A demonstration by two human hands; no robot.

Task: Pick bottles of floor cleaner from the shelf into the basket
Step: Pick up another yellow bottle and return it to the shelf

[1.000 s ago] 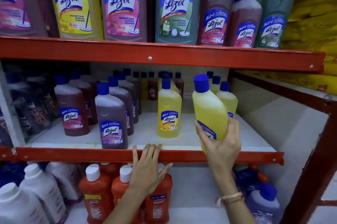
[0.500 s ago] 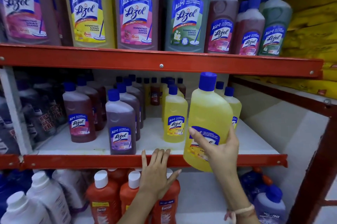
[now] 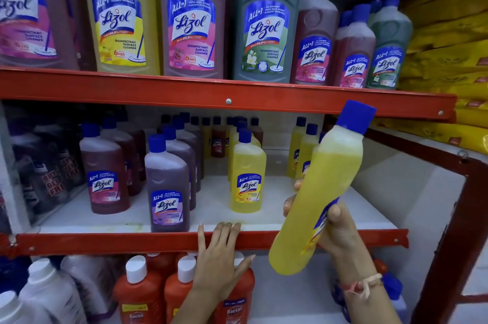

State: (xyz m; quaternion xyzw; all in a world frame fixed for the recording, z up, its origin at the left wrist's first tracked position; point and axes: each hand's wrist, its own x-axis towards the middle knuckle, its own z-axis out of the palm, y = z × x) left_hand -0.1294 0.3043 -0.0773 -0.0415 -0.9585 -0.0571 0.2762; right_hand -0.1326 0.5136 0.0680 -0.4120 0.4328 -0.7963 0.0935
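A yellow floor cleaner bottle (image 3: 327,186) with a blue cap is held in my right hand (image 3: 335,228), tilted with its cap up and to the right, out in front of the middle shelf (image 3: 105,240). My left hand (image 3: 219,257) rests flat on the shelf's red front rail, fingers spread, holding nothing. More yellow bottles (image 3: 247,178) stand on the white shelf board, beside purple bottles (image 3: 166,186) and maroon bottles (image 3: 104,173). No basket is in view.
Large cleaner bottles (image 3: 266,20) line the top shelf. Orange bottles (image 3: 137,294) and white bottles (image 3: 50,292) fill the bottom shelf under my left hand. A red upright post (image 3: 449,244) frames the right side, with yellow packets (image 3: 449,33) beyond it.
My right hand has pulled the yellow bottle off the shelf toward me and tipped it rightward. My left hand has stayed on the rail.
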